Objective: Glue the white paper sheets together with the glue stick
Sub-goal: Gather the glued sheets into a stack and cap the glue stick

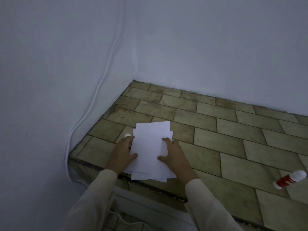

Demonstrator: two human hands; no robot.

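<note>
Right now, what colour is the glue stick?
Red body with white ends. The glue stick lies on the tiled surface at far right in the head view.

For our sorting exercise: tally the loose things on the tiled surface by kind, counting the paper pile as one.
Paper pile: 1
Glue stick: 1
Small white cap: 1
Total: 3
</note>
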